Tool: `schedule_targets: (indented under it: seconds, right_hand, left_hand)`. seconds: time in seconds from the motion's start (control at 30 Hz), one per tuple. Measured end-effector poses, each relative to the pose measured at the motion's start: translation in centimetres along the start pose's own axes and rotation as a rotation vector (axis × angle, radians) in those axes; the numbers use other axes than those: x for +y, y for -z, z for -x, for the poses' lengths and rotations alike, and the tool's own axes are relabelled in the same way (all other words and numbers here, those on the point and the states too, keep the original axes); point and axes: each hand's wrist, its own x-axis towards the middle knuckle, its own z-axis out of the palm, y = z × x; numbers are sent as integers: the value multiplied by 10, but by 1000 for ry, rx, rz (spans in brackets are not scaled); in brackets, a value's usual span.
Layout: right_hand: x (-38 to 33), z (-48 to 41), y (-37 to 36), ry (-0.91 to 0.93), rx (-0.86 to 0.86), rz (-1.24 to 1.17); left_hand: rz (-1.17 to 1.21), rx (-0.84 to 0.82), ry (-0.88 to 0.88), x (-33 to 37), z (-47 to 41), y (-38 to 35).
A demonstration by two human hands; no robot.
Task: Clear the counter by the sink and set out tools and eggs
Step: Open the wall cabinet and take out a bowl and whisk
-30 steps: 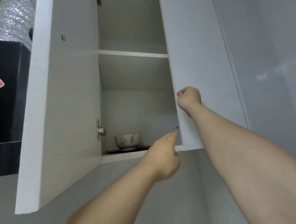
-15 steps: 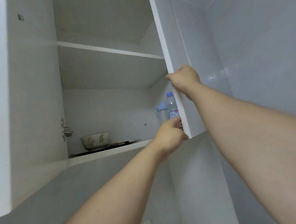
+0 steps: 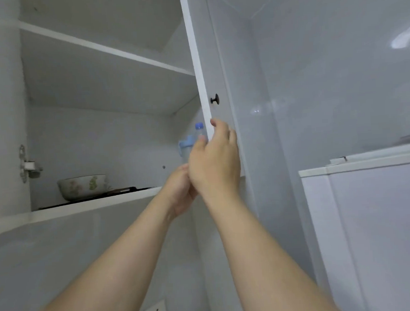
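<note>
Right hand (image 3: 214,159) grips the cabinet door (image 3: 213,57) edge below its knob (image 3: 215,99), masking the left hand (image 3: 179,193), whose grip cannot be told; blue-capped bottle (image 3: 198,129) just behind the door, floral bowl (image 3: 82,187) well left.

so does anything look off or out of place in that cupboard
Nothing stands out. The bowl sits upright on the bottom shelf, the bottle stands upright behind the door, and no spill or damage shows. The right hand grips the door edge; the left hand is partly hidden behind it.
</note>
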Motion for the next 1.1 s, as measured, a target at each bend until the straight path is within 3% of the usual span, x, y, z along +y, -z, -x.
schedule_targets:
  seconds: [0.07,0.2,0.3,0.53,0.67,0.73,0.8,0.9,1.0,1.1]
  right_hand:
    - [25,28,5,-23,101,-108]
    - [85,40,0,-243,92,-168]
    - [114,28,-8,-221,93,-122]
    - [160,-7,-14,-249,401,-120]
    - [177,-19,-16,-259,441,-151]
    - [184,-25,-23,-318,482,-208]
    - [187,-32,-30,-389,492,-235]
    - [192,-45,-34,-434,523,-222]
    - [201,-60,-33,-490,579,-207]
    - [213,-74,-31,-545,595,-197]
  left_hand:
    - [-12,-82,41,7,-6,7]
    - [-181,-192,12,31,-15,-1]
    - [-258,-249,-2,35,-21,-15]
    - [-472,-367,-28,50,-35,-61]
    - [-493,-217,-128,54,-41,-54]
    - [-661,-138,-243,54,-32,-39]
    - [-982,-90,-343,53,-17,-18]
    - [-1356,-61,-361,48,6,17]
    - [-1503,-70,-404,35,29,47]
    - [-1621,-94,-567,21,50,70]
